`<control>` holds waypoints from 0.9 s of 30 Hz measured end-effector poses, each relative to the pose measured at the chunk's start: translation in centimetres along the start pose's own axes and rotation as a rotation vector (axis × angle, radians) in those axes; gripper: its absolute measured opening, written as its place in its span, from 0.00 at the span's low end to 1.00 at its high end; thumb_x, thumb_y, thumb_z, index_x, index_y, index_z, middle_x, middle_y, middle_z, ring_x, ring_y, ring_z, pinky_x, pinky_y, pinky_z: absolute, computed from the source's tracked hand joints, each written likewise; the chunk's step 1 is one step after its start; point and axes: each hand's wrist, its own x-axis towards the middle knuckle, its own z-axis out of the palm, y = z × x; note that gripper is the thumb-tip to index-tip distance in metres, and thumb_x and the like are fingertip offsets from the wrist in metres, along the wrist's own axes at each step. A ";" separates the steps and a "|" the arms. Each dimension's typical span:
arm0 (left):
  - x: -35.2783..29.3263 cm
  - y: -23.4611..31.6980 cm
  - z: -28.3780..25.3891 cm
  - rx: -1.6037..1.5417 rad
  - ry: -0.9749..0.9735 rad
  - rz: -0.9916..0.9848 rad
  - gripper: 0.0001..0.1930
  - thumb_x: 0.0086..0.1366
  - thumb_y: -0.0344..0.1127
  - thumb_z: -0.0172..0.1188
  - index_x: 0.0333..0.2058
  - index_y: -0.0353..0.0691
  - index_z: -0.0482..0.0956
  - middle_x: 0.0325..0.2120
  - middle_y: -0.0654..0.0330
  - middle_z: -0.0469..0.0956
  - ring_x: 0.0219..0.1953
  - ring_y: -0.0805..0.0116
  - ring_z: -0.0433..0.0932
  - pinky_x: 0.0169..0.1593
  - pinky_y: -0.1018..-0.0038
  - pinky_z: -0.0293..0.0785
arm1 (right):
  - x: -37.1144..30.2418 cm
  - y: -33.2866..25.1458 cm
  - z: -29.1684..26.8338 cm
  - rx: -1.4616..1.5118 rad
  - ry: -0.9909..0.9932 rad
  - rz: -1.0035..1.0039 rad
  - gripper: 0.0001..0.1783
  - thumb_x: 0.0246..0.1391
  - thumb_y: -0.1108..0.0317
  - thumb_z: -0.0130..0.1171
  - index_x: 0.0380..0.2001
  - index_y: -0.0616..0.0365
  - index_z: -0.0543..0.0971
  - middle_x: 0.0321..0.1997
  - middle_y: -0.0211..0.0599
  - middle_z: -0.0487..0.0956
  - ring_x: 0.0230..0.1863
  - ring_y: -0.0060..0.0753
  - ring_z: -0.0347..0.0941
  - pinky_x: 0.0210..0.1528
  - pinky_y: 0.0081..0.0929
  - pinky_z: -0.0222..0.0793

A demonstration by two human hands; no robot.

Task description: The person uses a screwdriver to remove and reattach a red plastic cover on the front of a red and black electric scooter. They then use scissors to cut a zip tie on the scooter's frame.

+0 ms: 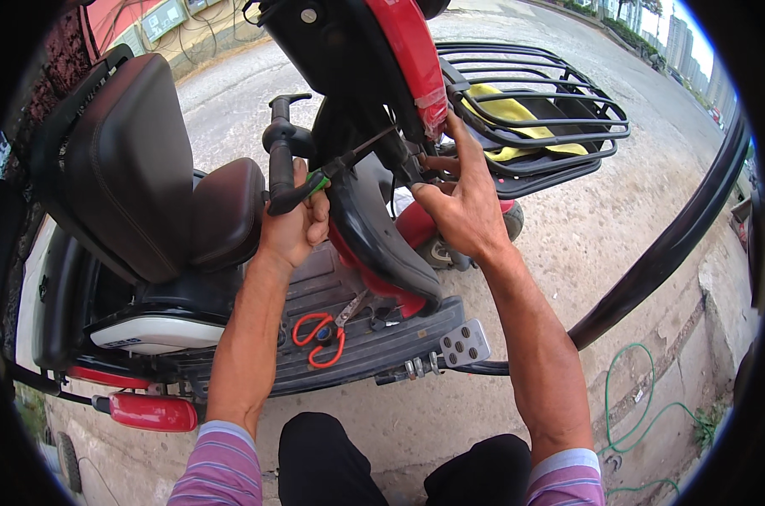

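Observation:
My left hand (298, 221) is closed round a screwdriver (322, 179) with a black and green handle, just beside the upright black handlebar grip (280, 156). Its thin shaft slants up and right toward dark parts under the scooter's front column. On the right, my right hand (465, 202) grips the lower end of the red front panel (409, 63), its index finger along the edge and its thumb below. Clear film or tape covers that end of the panel. The fingertips are partly hidden behind the dark parts, and the screwdriver's tip is hard to make out.
Orange-handled scissors (319, 337) lie on the grey footboard (302, 371), near a metal pedal (465, 344). A brown padded seat (129, 160) stands left. Beyond my right hand is a black rack (560, 126) with yellow cloth. A black bar (669, 244) crosses the right side above a green hose (644, 413).

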 end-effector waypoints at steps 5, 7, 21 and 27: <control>0.4 -0.1 -0.2 -0.231 0.041 0.129 0.13 0.73 0.46 0.59 0.41 0.43 0.76 0.25 0.62 0.77 0.17 0.76 0.71 0.19 0.80 0.64 | 0.0 -0.5 0.4 0.041 -0.015 0.007 0.55 0.43 0.71 0.61 0.76 0.52 0.50 0.72 0.53 0.59 0.61 0.47 0.74 0.56 0.40 0.77; 0.4 -0.3 1.9 -0.234 0.203 0.181 0.11 0.73 0.44 0.59 0.43 0.43 0.77 0.26 0.62 0.77 0.19 0.75 0.73 0.21 0.79 0.67 | 0.0 -0.2 0.1 0.031 -0.009 0.013 0.55 0.43 0.71 0.61 0.76 0.51 0.50 0.73 0.53 0.59 0.60 0.46 0.74 0.55 0.40 0.77; 0.4 -0.3 -1.0 -0.292 -0.113 0.083 0.10 0.71 0.41 0.61 0.43 0.41 0.77 0.29 0.59 0.79 0.25 0.74 0.78 0.24 0.80 0.69 | -0.1 -0.3 0.2 0.062 -0.020 0.028 0.55 0.44 0.73 0.61 0.76 0.50 0.50 0.74 0.51 0.58 0.61 0.46 0.75 0.54 0.37 0.77; 0.5 0.0 2.9 -0.255 0.224 0.167 0.09 0.70 0.38 0.63 0.43 0.40 0.77 0.31 0.57 0.79 0.27 0.74 0.78 0.25 0.81 0.69 | 0.0 -0.2 -0.1 0.063 -0.008 0.028 0.55 0.44 0.73 0.61 0.76 0.50 0.50 0.74 0.51 0.57 0.61 0.46 0.75 0.54 0.37 0.77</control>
